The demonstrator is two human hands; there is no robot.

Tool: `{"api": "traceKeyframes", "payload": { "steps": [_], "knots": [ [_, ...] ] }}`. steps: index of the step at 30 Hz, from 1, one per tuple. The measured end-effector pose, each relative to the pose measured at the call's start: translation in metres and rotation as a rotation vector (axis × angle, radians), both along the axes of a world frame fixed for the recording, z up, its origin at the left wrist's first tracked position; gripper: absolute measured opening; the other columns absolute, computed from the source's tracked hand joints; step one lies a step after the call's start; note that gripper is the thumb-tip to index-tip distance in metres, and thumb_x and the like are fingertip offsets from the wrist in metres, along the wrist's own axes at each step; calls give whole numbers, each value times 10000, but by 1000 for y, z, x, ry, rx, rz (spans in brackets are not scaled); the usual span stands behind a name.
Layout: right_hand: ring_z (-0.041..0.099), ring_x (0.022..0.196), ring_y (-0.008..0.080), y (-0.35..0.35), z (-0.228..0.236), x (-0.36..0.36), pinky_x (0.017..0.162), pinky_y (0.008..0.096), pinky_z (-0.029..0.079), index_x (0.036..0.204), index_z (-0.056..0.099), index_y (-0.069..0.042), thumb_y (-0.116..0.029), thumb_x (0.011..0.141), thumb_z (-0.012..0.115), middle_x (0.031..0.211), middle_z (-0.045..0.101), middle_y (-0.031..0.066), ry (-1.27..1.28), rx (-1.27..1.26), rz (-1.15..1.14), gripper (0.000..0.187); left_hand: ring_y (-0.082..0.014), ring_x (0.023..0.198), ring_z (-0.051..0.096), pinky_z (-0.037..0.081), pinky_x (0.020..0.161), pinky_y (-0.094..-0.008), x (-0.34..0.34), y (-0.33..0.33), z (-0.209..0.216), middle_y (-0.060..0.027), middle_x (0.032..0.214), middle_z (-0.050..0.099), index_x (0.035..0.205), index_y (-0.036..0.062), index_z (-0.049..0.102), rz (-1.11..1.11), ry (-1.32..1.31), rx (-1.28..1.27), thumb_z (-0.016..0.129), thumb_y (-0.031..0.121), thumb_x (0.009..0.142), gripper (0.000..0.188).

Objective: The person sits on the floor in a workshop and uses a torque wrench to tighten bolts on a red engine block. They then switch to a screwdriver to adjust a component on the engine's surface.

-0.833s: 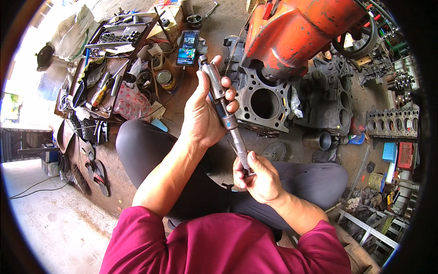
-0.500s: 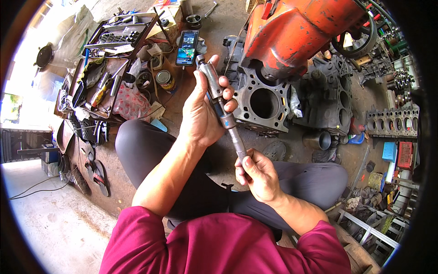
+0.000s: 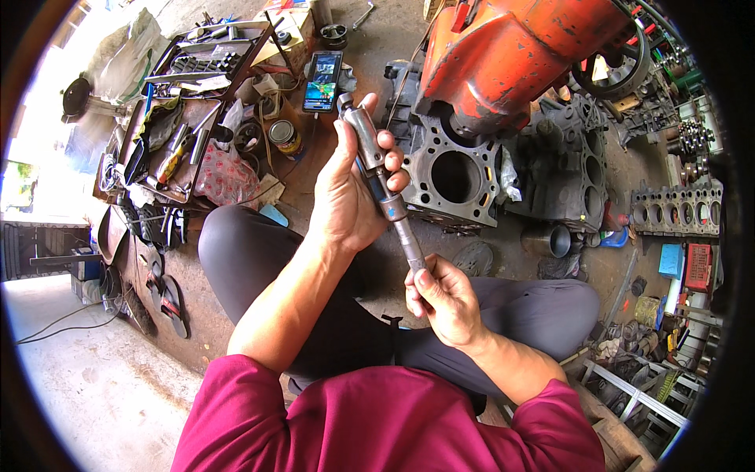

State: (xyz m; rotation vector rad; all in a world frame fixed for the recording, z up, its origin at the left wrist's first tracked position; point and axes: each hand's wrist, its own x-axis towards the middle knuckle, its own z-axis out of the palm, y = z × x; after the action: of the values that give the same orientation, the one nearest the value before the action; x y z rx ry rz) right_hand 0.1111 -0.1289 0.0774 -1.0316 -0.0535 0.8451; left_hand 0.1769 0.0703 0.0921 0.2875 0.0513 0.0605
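Above my lap I hold a long jointed metal tool shaft [image 3: 392, 208] slantwise, with a round knob at its top and a thick steel sleeve below that. A blue mark shows on its middle collar. My left hand [image 3: 346, 200] cradles the upper part, the thumb along one side and the fingertips curled round the other. At the lower end, my right hand [image 3: 447, 305] grips the narrow steel tip between thumb and fingers. Some of the tip is hidden inside that grip. Just beyond, to the right, an engine block [image 3: 425, 185] stands with an open round bore.
An orange machine [image 3: 491, 67] overhangs the block. Another engine block [image 3: 554, 200] sits to its right. At the left are a tool tray [image 3: 193, 193], a tin can [image 3: 285, 139] and a lit phone [image 3: 322, 82]. A metal cylinder sleeve [image 3: 546, 240] lies beyond my right knee.
My right thumb and fingers have shifted very slightly on the shaft's lower end. The picture on the phone screen differs. Both hands keep their grip.
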Motion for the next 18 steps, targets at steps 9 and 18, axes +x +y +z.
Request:
{"api": "traceKeyframes", "payload": {
  "steps": [9, 18],
  "knots": [
    [479, 610, 56, 2, -1, 2, 568, 207, 391, 975, 560, -60, -289, 1029, 591, 751, 526, -15, 5, -15, -29, 237, -138, 795, 552, 462, 647, -278, 0, 0, -1, -21, 954, 593, 1496, 217, 386, 8, 9, 18, 543, 491, 998, 590],
    [498, 628, 92, 0, -3, 3, 587, 235, 406, 999, 551, -51, -295, 1024, 590, 787, 550, 19, -18, 13, -31, 248, -145, 830, 570, 478, 668, -288, 0, 1, -5, -28, 988, 597, 1505, 208, 378, -26, -52, -10, 590, 454, 986, 612]
  ]
}}
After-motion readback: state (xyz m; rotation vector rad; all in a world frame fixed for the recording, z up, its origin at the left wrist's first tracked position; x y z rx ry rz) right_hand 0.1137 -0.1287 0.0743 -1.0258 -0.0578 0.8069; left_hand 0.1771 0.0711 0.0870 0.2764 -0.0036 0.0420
